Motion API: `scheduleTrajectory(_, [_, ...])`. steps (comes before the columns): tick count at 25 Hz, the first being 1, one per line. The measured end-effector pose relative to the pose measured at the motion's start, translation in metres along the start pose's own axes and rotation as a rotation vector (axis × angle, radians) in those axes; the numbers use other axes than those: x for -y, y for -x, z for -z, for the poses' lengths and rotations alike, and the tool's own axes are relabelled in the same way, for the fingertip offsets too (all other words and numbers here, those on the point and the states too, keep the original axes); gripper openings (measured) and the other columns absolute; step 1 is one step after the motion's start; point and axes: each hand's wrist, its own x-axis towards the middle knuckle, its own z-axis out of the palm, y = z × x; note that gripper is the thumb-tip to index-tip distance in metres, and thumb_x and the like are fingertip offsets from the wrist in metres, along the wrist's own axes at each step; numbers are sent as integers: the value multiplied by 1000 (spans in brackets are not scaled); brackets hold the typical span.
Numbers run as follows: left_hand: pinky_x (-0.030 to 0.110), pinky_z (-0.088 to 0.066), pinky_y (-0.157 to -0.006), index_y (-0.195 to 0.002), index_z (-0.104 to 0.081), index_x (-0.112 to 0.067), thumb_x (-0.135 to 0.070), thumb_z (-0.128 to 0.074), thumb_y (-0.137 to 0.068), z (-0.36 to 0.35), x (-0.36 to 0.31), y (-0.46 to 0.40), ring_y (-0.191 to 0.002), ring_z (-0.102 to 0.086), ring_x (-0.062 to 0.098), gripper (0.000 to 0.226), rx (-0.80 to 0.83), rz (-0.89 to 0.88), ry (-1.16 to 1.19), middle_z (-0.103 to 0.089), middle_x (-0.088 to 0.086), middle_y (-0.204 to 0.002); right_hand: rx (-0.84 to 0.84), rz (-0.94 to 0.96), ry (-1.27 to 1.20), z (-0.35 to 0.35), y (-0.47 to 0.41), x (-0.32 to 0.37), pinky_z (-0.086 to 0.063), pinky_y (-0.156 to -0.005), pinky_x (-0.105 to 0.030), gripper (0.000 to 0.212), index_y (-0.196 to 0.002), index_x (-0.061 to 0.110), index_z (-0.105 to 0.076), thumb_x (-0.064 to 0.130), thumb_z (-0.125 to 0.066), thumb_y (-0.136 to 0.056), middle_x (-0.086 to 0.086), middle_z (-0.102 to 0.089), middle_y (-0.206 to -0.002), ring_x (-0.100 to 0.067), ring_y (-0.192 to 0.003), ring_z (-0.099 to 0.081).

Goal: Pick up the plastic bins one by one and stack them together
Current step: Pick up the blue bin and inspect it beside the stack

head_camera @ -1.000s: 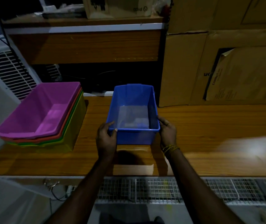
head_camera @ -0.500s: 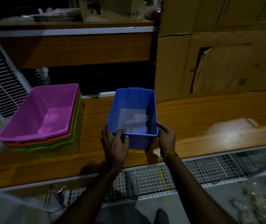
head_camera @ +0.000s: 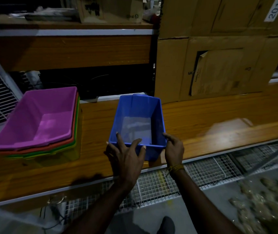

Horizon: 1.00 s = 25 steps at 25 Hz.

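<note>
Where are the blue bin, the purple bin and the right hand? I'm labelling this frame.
blue bin [head_camera: 157, 115]: head view, inner right wall.
purple bin [head_camera: 38, 107]: head view, inner far wall, top of the stack.
right hand [head_camera: 174, 149]: head view, back of the hand at the blue bin's near right corner.

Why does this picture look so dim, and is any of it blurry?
Head view: dim room; glare patch on the wooden table; bottom-right corner smeared by motion blur; shelf edges bow from the wide lens; blue bin and both hands, left hand and right hand, stay fairly sharp.
</note>
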Motion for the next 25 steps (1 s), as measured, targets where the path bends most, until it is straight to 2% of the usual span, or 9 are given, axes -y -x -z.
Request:
scheduleTrajectory(3, [70, -17, -111, -118, -56, -52, -63, -43, -87, 0, -1, -5, -145, 6, 53, 35, -4, 9, 53, -3, 6, -165, -4, -14, -3, -1, -1, 1, -56, -91, -45, 39, -104, 22, -73, -2, -45, -92, -9, -69, -113, -28, -104, -65])
scheduleTrajectory(8, [61, -13, -117, -95, -67, -40, -54, -58, -88, 5, 21, -42, -147, -8, 48, 18, -58, -34, 169, -37, 12, -154, 111, 67, 39, -2, -7, 0, -54, -91, -37, 29, -106, 16, -75, 0, -57, -90, -6, -68, -106, -17, -100, -64])
scheduleTrajectory(11, [53, -21, -117, -97, -70, -36, -39, -60, -90, 11, 18, -57, -145, -22, 42, 12, -129, -66, 125, -47, 14, -145, 220, 232, 126, -6, -7, -4, -47, -83, -12, 30, -113, 16, -73, 0, -61, -90, -8, -64, -104, -13, -96, -60])
scheduleTrajectory(13, [47, -33, -112, -99, -70, -33, -33, -59, -89, 10, 1, -51, -140, -32, 34, 15, -108, -61, 137, -52, 9, -137, 277, 338, 186, -11, -7, -8, -42, -79, -5, 30, -116, 18, -72, 3, -63, -91, -9, -62, -101, -8, -92, -57])
scheduleTrajectory(15, [41, -40, -105, -95, -69, -29, -42, -54, -86, 1, -10, -40, -129, -44, 26, 22, -52, -134, 184, -59, 3, -120, 333, 385, 206, -17, -8, -11, -47, -82, -14, 29, -114, 23, -72, 8, -66, -91, -7, -62, -101, -7, -92, -58])
scheduleTrajectory(19, [24, -23, -113, -90, -66, -22, -48, -53, -83, -15, 4, -34, -128, -49, 25, 30, -13, -247, 323, -60, -1, -99, 393, 421, 212, -18, -21, -8, -47, -82, -19, 30, -110, 32, -71, 11, -67, -90, 0, -55, -101, -2, -95, -56])
scheduleTrajectory(21, [26, -26, -116, -87, -68, -18, -43, -57, -82, -9, 15, -36, -122, -51, 16, 28, -8, -279, 382, -58, 0, -96, 417, 445, 280, -17, -31, -7, -50, -84, -27, 29, -113, 30, -69, 13, -67, -89, 1, -50, -106, -12, -99, -54])
scheduleTrajectory(23, [30, -26, -119, -81, -66, -15, -35, -65, -80, -1, 27, -40, -100, -56, 6, 20, -39, -348, 447, -57, -1, -88, 410, 438, 345, -18, -43, -7, -52, -91, -38, 30, -115, 27, -68, 17, -70, -87, -2, -46, -116, -19, -109, -52])
scheduleTrajectory(25, [35, -25, -121, -76, -64, -12, -28, -72, -78, 4, 43, -45, -87, -58, 6, 18, -79, -404, 477, -57, 0, -85, 370, 428, 410, -19, -53, -8, -49, -101, -43, 29, -116, 27, -67, 22, -70, -87, -8, -42, -132, -26, -124, -48])
